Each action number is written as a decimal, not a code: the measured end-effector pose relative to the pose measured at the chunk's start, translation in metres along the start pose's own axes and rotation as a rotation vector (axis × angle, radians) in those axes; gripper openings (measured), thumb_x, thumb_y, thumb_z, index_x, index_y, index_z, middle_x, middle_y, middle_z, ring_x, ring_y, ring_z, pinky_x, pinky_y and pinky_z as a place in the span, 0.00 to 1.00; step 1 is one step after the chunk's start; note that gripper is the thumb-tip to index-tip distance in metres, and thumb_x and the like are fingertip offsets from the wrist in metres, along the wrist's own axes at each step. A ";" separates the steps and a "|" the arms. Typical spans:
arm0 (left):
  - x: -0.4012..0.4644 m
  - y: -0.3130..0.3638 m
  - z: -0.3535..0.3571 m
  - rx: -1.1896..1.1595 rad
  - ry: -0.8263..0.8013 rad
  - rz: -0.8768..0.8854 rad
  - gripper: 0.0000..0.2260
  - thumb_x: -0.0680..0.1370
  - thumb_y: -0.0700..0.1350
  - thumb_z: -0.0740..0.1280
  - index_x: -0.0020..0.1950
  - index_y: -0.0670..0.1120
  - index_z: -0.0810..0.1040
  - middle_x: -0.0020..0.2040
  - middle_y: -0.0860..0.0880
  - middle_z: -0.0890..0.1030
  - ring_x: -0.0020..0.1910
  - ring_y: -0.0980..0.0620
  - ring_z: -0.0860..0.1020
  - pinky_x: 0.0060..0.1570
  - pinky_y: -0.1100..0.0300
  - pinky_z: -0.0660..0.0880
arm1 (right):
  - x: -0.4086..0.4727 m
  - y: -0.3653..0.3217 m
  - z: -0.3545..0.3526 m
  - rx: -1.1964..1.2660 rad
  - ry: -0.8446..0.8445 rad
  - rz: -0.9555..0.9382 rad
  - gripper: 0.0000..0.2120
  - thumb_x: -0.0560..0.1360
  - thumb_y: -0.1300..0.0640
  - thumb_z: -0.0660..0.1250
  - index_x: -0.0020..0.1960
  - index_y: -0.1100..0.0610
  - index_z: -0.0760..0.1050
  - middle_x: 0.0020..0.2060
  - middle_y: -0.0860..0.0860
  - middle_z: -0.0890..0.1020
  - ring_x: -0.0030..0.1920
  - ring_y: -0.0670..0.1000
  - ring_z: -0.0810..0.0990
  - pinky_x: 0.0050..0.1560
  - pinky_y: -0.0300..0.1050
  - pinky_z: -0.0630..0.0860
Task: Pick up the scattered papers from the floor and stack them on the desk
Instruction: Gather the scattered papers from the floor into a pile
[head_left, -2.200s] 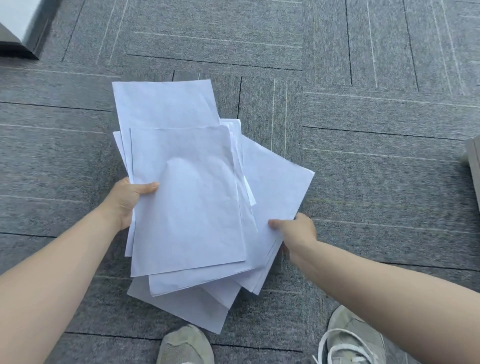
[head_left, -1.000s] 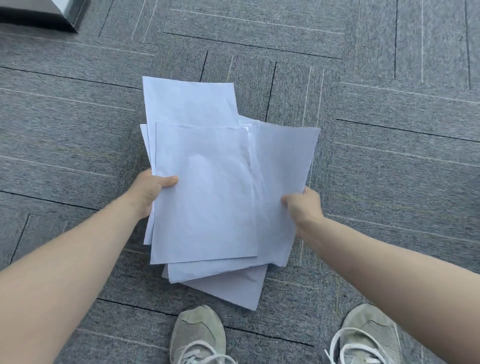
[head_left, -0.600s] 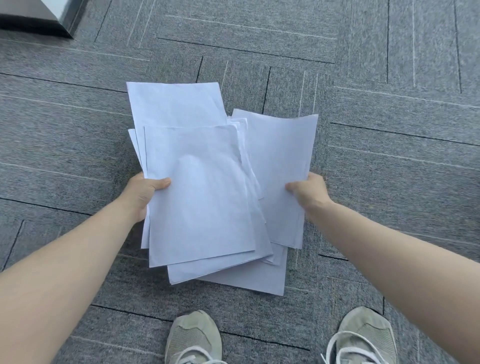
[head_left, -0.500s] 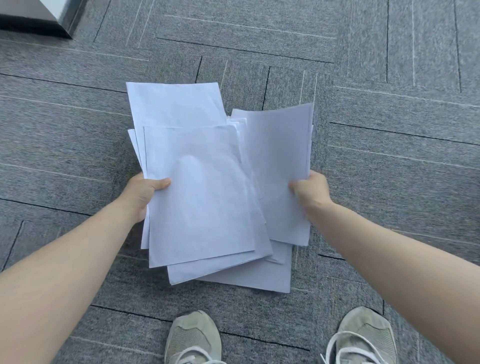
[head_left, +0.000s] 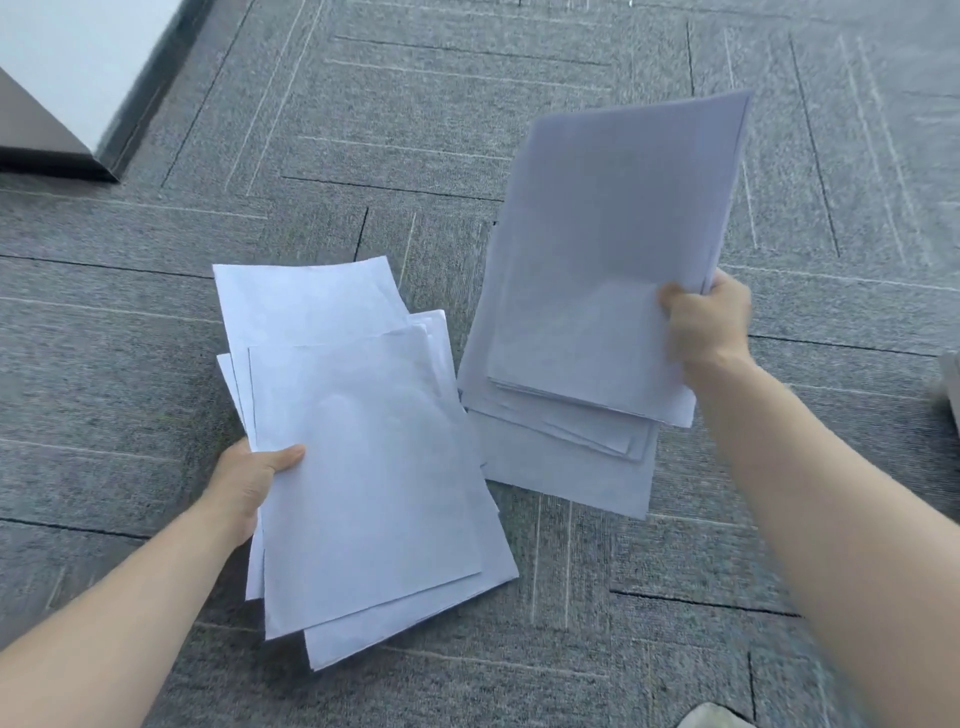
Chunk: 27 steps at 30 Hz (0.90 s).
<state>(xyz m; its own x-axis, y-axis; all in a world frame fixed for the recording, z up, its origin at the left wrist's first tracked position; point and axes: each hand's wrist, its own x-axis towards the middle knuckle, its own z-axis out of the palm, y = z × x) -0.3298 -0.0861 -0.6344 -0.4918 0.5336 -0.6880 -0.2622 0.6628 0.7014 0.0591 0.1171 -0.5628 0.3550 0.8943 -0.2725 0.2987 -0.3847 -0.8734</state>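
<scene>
Grey carpet-tile floor (head_left: 156, 322) across the whole frame, crossed by thin pale lines and dark seams. Upper left of the frame: a white panel (head_left: 78, 57) with a dark edge, cut off by the frame. Far right edge: a sliver of something pale grey (head_left: 950, 389), too little shown to tell what. Bottom right: the toe of a grey shoe (head_left: 714, 717).

Left of centre, left hand (head_left: 249, 483) gripping a loose bundle of white papers (head_left: 374, 493) at its left edge, thumb curled over the top sheet, fingers hidden beneath. Sheets fanned and uneven, corners sticking out above and below.

Right of centre, right hand (head_left: 711, 327) closed round the right edge of a second bundle of white sheets (head_left: 597, 291), thumb on top. Bundle tilted, its far end raised toward the upper right of the frame, slightly blurred. Lower sheets offset and sticking out at the near end.

Two bundles just beside each other, a narrow gap of carpet between them in mid-frame. Both held above the floor; no desk in sight.
</scene>
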 end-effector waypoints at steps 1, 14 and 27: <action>0.002 -0.001 0.000 0.002 0.001 -0.006 0.15 0.73 0.33 0.68 0.59 0.40 0.78 0.53 0.41 0.82 0.49 0.41 0.80 0.53 0.46 0.76 | 0.004 -0.008 -0.004 0.016 -0.013 -0.010 0.09 0.66 0.66 0.62 0.41 0.55 0.76 0.36 0.54 0.73 0.37 0.50 0.70 0.36 0.48 0.67; 0.000 0.006 0.035 0.037 -0.146 0.010 0.12 0.73 0.34 0.68 0.55 0.44 0.80 0.53 0.42 0.83 0.50 0.41 0.81 0.53 0.46 0.76 | 0.020 -0.021 -0.015 0.120 -0.207 0.039 0.10 0.72 0.70 0.67 0.39 0.57 0.78 0.36 0.53 0.81 0.36 0.53 0.80 0.49 0.55 0.79; -0.009 0.010 0.067 -0.023 -0.235 -0.044 0.14 0.78 0.39 0.63 0.63 0.38 0.75 0.57 0.39 0.81 0.54 0.41 0.80 0.56 0.47 0.75 | -0.047 0.052 0.055 -0.073 -0.541 0.186 0.13 0.73 0.72 0.64 0.40 0.56 0.78 0.38 0.56 0.83 0.36 0.55 0.81 0.45 0.52 0.81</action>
<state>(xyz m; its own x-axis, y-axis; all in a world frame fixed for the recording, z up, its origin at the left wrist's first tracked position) -0.2725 -0.0495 -0.6337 -0.2735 0.6138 -0.7406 -0.2992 0.6775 0.6719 0.0096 0.0675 -0.6177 -0.0905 0.7925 -0.6031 0.3418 -0.5441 -0.7663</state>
